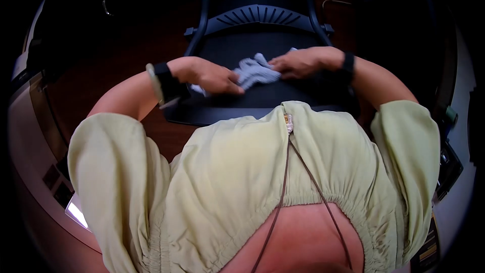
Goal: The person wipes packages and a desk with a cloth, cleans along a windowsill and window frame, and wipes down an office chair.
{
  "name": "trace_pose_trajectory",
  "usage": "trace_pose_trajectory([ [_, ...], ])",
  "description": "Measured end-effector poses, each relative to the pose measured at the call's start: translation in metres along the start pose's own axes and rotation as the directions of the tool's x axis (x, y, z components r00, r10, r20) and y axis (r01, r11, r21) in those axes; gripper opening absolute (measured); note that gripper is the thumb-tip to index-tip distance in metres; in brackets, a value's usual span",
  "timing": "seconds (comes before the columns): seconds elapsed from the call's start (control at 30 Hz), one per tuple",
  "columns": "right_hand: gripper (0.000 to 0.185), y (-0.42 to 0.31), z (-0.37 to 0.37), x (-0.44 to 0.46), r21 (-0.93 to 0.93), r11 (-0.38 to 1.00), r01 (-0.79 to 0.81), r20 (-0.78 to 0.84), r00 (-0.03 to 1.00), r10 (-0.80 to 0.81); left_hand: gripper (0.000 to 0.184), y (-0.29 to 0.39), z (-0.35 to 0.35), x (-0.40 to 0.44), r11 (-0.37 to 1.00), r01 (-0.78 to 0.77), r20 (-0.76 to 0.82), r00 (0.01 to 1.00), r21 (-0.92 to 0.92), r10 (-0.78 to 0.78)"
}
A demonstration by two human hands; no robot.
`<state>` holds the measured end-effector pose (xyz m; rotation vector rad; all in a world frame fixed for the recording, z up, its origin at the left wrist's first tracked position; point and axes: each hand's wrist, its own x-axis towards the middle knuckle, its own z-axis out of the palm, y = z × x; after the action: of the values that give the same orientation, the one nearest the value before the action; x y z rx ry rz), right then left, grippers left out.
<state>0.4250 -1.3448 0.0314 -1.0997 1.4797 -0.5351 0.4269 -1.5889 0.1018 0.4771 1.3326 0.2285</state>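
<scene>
A crumpled pale blue-grey cloth (pixel 256 73) is bunched between my two hands, above the dark seat of a chair (pixel 257 17). My left hand (pixel 214 77) has its fingers closed on the cloth's left part, and a bit of cloth shows below that wrist. At the other end, my right hand (pixel 298 63) grips the bunched fabric with bent fingers. Slight blur softens both hands. Whether the cloth rests on the seat or hangs just over it, I cannot tell.
The chair's slotted backrest (pixel 258 15) rises beyond my hands, with frame posts at both sides. Dark reddish-brown floor (pixel 126 68) surrounds it. A curved pale edge (pixel 43 106) runs along the left. Dark objects (pixel 449 169) stand at the right.
</scene>
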Motion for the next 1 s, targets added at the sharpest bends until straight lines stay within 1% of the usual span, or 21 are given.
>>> trace_pose_trajectory([
  [0.07,0.031,-0.017,0.0,-0.041,0.107,0.992,-0.061,0.072,0.996,0.053,0.062,0.031,0.009,-0.027,0.979,-0.196,-0.043,0.979,0.051,0.199],
  [0.17,0.027,-0.023,0.005,-0.083,-0.059,0.991,-0.123,-0.033,0.992,0.121,0.058,0.047,-0.003,-0.016,0.924,-0.38,0.029,0.924,-0.046,0.382],
  [0.2,0.025,-0.015,0.01,-0.082,-0.133,0.972,-0.193,-0.113,0.977,0.178,0.055,0.038,-0.005,0.015,0.893,-0.414,-0.04,0.903,0.179,0.427],
  [0.27,0.024,0.015,0.02,-0.07,-0.256,0.902,-0.348,-0.283,0.919,0.275,0.036,0.055,-0.029,0.048,0.873,-0.259,0.079,0.965,0.413,0.249],
  [0.3,0.024,0.029,0.021,-0.061,-0.305,0.86,-0.41,-0.327,0.893,0.31,0.035,0.049,-0.032,0.065,0.731,-0.162,-0.035,0.969,0.663,0.246],
  [0.33,0.024,0.044,0.021,-0.049,-0.349,0.813,-0.466,-0.37,0.866,0.338,0.035,0.043,-0.034,0.082,0.535,-0.025,-0.145,0.951,0.844,0.273],
  [0.37,0.024,0.062,0.02,-0.037,-0.398,0.765,-0.507,-0.401,0.846,0.352,0.034,0.038,-0.041,0.09,0.623,0.118,-0.336,0.909,0.773,0.245],
  [0.4,0.024,0.08,0.017,-0.026,-0.444,0.711,-0.545,-0.434,0.825,0.362,0.035,0.032,-0.051,0.098,0.701,0.247,-0.515,0.834,0.669,0.197],
  [0.47,0.023,0.11,0.015,-0.01,-0.374,0.721,-0.583,-0.519,0.776,0.358,0.036,0.011,-0.082,0.129,0.852,0.277,-0.536,0.844,0.443,0.004],
  [0.5,0.023,0.106,0.021,-0.004,-0.287,0.725,-0.626,-0.536,0.732,0.42,0.038,0.011,-0.079,0.132,0.935,0.23,-0.553,0.832,0.269,-0.045],
  [0.53,0.023,0.094,0.013,0.001,-0.263,0.731,-0.63,-0.43,0.755,0.496,0.037,0.004,-0.072,0.133,0.905,0.239,-0.572,0.82,0.351,0.005],
  [0.6,0.022,0.107,0.008,-0.003,-0.268,0.778,-0.568,-0.491,0.775,0.397,0.034,0.0,-0.074,0.139,0.825,0.258,-0.595,0.795,0.502,0.114],
  [0.67,0.02,0.086,0.002,-0.013,-0.232,0.809,-0.54,-0.387,0.814,0.433,0.03,-0.007,-0.067,0.143,0.861,0.1,-0.52,0.829,0.499,0.205],
  [0.73,0.017,0.06,-0.002,-0.024,-0.144,0.832,-0.535,-0.303,0.825,0.478,0.028,-0.014,-0.064,0.142,0.84,0.012,-0.499,0.808,0.543,0.312],
  [0.8,0.016,0.024,-0.009,-0.037,-0.018,0.857,-0.516,-0.206,0.84,0.501,0.025,-0.003,-0.068,0.115,0.915,-0.115,-0.377,0.886,0.387,0.271],
  [0.83,0.014,0.014,-0.01,-0.045,-0.067,0.89,-0.451,-0.181,0.883,0.433,0.024,0.006,-0.069,0.102,0.94,-0.167,-0.31,0.915,0.296,0.26],
  [0.87,0.013,0.003,-0.011,-0.052,-0.114,0.918,-0.379,-0.153,0.92,0.361,0.021,0.012,-0.067,0.095,0.909,-0.223,-0.273,0.904,0.351,0.327],
  [0.9,0.011,-0.014,-0.017,-0.058,-0.149,0.953,-0.263,-0.101,0.963,0.25,0.019,0.016,-0.063,0.091,0.873,-0.276,-0.234,0.891,0.403,0.39],
  [0.93,0.012,-0.023,-0.018,-0.063,-0.05,0.981,-0.185,-0.088,0.98,0.18,0.017,0.02,-0.058,0.085,0.831,-0.324,-0.194,0.874,0.453,0.446],
  [0.97,0.015,-0.043,-0.024,-0.067,0.06,0.979,-0.195,-0.031,0.98,0.197,0.013,0.022,-0.053,0.079,0.835,-0.383,-0.173,0.861,0.395,0.478],
  [1.0,0.017,-0.053,-0.036,-0.071,0.168,0.964,-0.207,0.033,0.978,0.205,0.014,0.018,-0.059,0.076,0.812,-0.458,-0.164,0.826,0.361,0.539],
])
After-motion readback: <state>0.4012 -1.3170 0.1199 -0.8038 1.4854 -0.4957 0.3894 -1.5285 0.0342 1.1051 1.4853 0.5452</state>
